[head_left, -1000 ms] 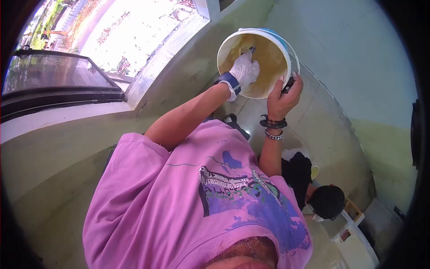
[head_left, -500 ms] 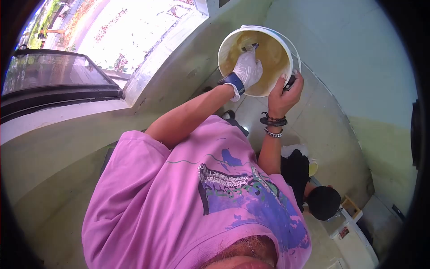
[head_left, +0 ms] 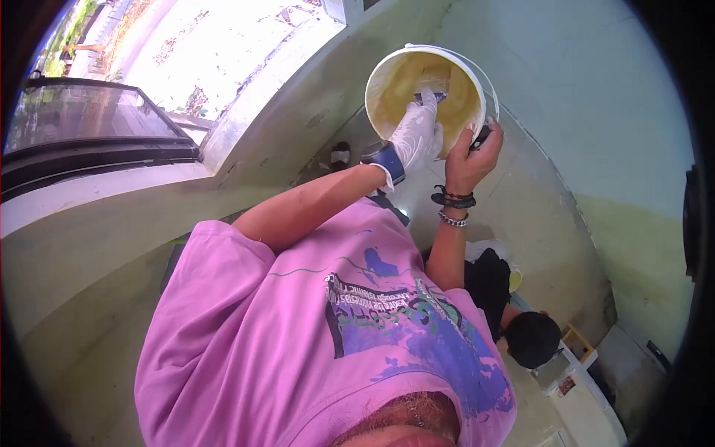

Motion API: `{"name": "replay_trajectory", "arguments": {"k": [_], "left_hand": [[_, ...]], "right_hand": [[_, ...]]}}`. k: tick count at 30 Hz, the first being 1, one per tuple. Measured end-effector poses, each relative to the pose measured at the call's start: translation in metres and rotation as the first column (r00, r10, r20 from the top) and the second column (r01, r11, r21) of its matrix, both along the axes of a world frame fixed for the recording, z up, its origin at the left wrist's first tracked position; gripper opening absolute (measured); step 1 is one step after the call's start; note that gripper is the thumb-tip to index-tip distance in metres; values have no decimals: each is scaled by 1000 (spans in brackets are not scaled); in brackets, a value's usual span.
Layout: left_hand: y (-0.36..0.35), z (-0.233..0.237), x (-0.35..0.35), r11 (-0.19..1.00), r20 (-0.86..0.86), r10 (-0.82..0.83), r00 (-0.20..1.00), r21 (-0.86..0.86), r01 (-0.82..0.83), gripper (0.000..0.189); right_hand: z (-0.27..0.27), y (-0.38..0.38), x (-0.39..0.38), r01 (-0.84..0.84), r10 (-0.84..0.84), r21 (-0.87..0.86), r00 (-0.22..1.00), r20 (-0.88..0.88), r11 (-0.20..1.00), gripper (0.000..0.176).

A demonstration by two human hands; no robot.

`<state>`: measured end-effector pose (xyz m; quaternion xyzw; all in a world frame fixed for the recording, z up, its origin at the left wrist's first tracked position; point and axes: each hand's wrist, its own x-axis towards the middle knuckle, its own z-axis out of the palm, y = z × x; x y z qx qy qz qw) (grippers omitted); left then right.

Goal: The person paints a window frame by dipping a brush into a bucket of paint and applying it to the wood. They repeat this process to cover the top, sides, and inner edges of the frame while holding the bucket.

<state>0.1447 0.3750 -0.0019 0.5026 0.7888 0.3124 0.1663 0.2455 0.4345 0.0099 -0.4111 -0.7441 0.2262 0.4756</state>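
Observation:
My left hand (head_left: 419,134), in a whitish glove with a dark watch at the wrist, reaches into a white bucket (head_left: 370,89). Its fingers are closed on a wide paintbrush (head_left: 433,80), whose bristles point to the bucket's far inner wall. Yellowish paint coats the inside of the bucket. My bare right hand (head_left: 474,159) grips the bucket's near right rim, thumb toward the inside; dark bracelets and a chain circle that wrist. A dark handle grip (head_left: 482,137) shows beside its fingers, and the wire handle (head_left: 488,80) rests along the right side.
An open window (head_left: 104,123) with a dark frame is at left, above a white sill (head_left: 171,177). A pale wall (head_left: 588,112) rises at right. Below right, another person in a black cap (head_left: 533,340) is near a white piece of furniture (head_left: 588,406). A sandalled foot (head_left: 340,155) shows on the floor.
My left hand has turned the paintbrush so its bristles now show, and it sits a little closer to the rim. The right hand still holds the bucket, almost unmoved.

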Motion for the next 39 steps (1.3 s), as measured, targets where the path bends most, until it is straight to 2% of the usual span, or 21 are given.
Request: {"name": "replay_trajectory", "arguments": {"k": [1,7,8,11,15,19,20,21,23,25,27,28,33,35,37,38,39], "left_hand": [[-1,1,-1,999,-75,-34,997,-1,34,57],[-25,34,-3,997,-38,-79,996,3,79,64],[-30,43,-1,999,215,-11,976,38,3,66],[-40,49,-5,999,165,-28,986,-33,34,67],[-51,52,-7,998,68,-52,996,-41,55,66],[-62,45,-14,979,67,-94,993,185,80,62],[-68,50,-15,981,88,-91,992,178,74,62],[-73,57,-17,994,164,-76,984,93,61,63],[-83,54,-26,993,117,-109,987,48,104,64],[-90,45,-34,987,12,-137,991,86,135,66],[-94,23,-48,988,-27,-146,989,-45,145,67],[-98,19,-49,987,-26,-152,988,-57,150,67],[-101,8,-52,987,-82,-154,985,-67,149,68],[-100,8,-53,988,-136,-157,978,-38,153,64],[-101,6,-55,986,-148,-163,975,-57,156,60],[-101,5,-56,985,-156,-168,973,-68,159,58],[-101,3,-58,986,-149,-166,975,-61,158,59]], "right_hand": [[-2,2,1,1,-1,12,1000,4,1000,32],[-15,13,2,6,-6,11,1000,-25,1000,32],[-16,15,3,11,-11,2,1000,-28,1000,32],[-18,21,3,35,-35,-40,999,-15,999,34],[-26,31,2,41,-40,3,998,-38,999,34],[-23,31,-2,55,-58,-70,997,-51,996,34],[-26,33,-2,42,-43,-16,997,-68,999,34],[-25,33,-2,49,-51,-40,998,-47,998,34],[-25,34,-2,50,-54,-66,997,-49,997,34],[-24,35,-1,60,-63,-99,998,-23,993,34],[-27,37,-4,60,-60,-16,997,-50,998,34],[-27,37,-3,59,-60,-22,998,-34,998,33],[-19,36,-8,45,-45,-32,999,-21,998,32],[-21,37,-8,50,-50,6,998,-24,999,32],[-17,35,-7,28,-29,-38,999,-34,999,32],[-21,37,-8,36,-35,29,999,-39,999,33],[-19,35,-8,26,-26,-6,999,-33,1000,33]]}}
